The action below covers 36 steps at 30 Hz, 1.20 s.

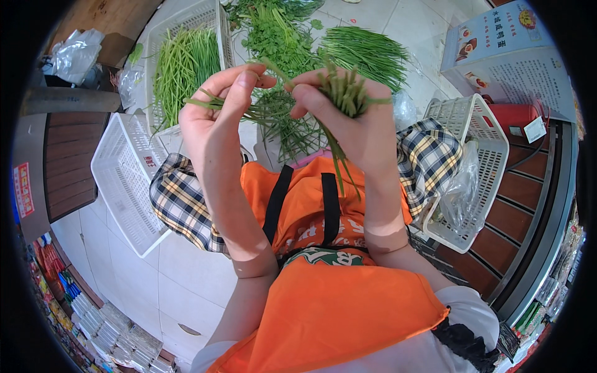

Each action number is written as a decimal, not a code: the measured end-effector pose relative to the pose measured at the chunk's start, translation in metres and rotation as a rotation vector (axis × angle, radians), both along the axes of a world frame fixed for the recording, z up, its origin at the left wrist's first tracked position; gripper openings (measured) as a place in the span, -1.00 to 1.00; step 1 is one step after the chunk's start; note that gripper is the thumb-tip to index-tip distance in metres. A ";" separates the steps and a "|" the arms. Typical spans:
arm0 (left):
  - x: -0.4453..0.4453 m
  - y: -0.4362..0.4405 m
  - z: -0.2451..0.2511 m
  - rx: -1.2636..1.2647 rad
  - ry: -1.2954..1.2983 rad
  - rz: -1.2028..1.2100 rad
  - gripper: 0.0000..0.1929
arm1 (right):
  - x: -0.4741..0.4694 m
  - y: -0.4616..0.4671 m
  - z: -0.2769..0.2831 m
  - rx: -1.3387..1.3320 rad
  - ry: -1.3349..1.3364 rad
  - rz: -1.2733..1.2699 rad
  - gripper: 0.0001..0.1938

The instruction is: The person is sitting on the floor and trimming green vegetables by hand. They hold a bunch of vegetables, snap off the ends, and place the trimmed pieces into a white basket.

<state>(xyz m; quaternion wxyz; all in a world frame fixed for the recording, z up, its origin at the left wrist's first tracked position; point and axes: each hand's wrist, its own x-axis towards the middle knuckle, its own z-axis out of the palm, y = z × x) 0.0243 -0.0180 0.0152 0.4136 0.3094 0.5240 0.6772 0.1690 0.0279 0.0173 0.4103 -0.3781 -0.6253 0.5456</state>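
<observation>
My right hand [371, 126] is closed around a bundle of green vegetable stems [347, 93], their cut ends up. A few long leaves droop below that fist toward my lap. My left hand [210, 119] pinches at a thin stem [276, 70] that reaches across to the right fingers. More thin green stalks [205, 101] pass between the left thumb and fingers. Beneath both hands, loose dark green stalks [294, 130] lie scattered on the floor. Farther out are a heap of leafy celery-like greens [280, 42] and a pile of green chives [366, 53].
A white plastic crate [226, 35] at the upper left holds long green stalks [182, 70]. Another white crate [126, 177] stands by my left knee. On my right, a white basket [496, 135] contains clear plastic bags [461, 196]. A printed carton [508, 60] sits beyond it.
</observation>
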 end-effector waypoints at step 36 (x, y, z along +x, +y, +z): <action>-0.002 -0.001 0.001 -0.130 -0.025 0.002 -0.52 | -0.026 0.016 -0.048 0.490 -0.063 -0.192 -0.86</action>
